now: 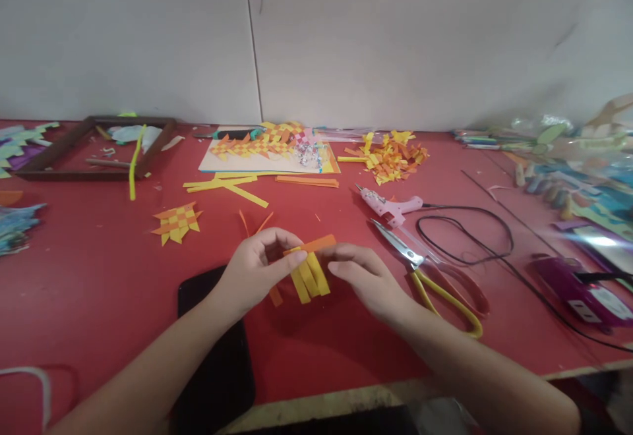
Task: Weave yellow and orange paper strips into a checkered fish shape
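Note:
Yellow paper strips [310,278] hang side by side from an orange paper strip [319,244] that crosses their upper ends. My left hand [264,257] pinches the left side of these strips between thumb and fingers. On the other side, my right hand [363,273] has its thumb and fingers closed near the orange strip's right end. More orange strip shows under the left hand. A finished-looking woven orange and yellow paper star [178,223] lies to the left. A black phone-like slab [217,356] rests beneath my left forearm.
Scissors [410,257] and a pink glue gun [390,205] with a black cord lie at the right. Behind are loose yellow strips [222,183], orange strips [307,181] and a pile of woven pieces [395,158]. A brown frame [54,174] lies back left; a purple power strip [573,290] sits far right.

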The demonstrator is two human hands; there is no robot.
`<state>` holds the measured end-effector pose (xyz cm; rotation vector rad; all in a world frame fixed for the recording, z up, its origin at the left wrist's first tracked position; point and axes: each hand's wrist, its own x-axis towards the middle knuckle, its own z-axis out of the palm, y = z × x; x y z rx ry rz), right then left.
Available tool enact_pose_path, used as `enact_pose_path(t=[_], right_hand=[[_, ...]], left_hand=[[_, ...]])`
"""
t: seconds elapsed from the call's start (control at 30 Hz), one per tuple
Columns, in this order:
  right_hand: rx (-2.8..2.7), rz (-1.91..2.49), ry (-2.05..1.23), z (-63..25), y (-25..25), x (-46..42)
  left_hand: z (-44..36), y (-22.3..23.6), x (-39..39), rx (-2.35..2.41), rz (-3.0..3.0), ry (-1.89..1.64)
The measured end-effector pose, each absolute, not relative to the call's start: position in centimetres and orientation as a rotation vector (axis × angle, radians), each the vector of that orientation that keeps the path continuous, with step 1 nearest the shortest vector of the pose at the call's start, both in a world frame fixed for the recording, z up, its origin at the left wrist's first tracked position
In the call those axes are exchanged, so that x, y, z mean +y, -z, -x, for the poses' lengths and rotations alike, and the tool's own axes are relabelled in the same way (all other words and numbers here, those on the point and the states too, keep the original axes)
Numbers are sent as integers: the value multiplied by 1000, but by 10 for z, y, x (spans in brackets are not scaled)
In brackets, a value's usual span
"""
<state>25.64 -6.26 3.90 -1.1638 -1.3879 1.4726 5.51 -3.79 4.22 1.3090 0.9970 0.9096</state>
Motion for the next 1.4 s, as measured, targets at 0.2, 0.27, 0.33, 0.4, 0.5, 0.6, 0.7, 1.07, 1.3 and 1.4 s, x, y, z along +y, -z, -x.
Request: enact_pose_path(t=[0.2,0.27,0.33,0.4,0.5,0.6,0.7,1.07,1.3,1.4], right_hand=[[-1360,1145,-1460,-252,-44,-62],[-1362,1193,-1429,-250,-44,-61],[-1359,1222,-1430,-249,-43,-60],[-1345,1237,-1455,-249,-42,-59],[-1326,1233,-1472,-248,-42,-59],[-1328,1239,-1460,-249,-42,-59],[-1323,1258,-1439,-251,-42,-59],[-1307,1314,-1410,-253,-40,-59],[-1731,1546,-920,-259,-40,-59],[-1956,1528,-560,-261,-34,-57]], left_hand=[[-57,-44,-41,948,-1271,-819],[-58,-45,-42,925,-1270,-796],[-59,-45,-43,919,-1270,-788],[-58,-44,-43,930,-1269,-787],[-58,-43,-43,959,-1252,-787],[-57,-42,-43,976,-1223,-797],[-57,-42,-43,976,-1214,-794],[-51,-36,-42,1038,-1066,-788],[-53,-38,-48,1178,-1477,-801],[-52,-35,-50,1223,-1871,-895]])
